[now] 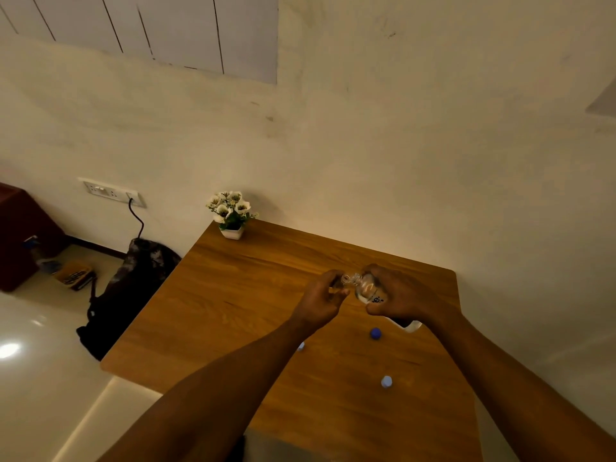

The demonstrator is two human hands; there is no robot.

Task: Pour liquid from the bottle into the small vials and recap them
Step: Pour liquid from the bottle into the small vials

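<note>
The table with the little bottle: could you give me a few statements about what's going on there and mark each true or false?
1. The right hand holds the clear bottle tipped sideways toward the left hand. True.
2. The bottle stands upright on the wooden table. False: it is held in the air, tilted.
3. A dark blue cap lies loose on the table. True.
4. The flower pot sits in the middle of the table. False: it is at the far corner by the wall.
5. The left hand holds a small vial at the bottle's mouth. True.
</note>
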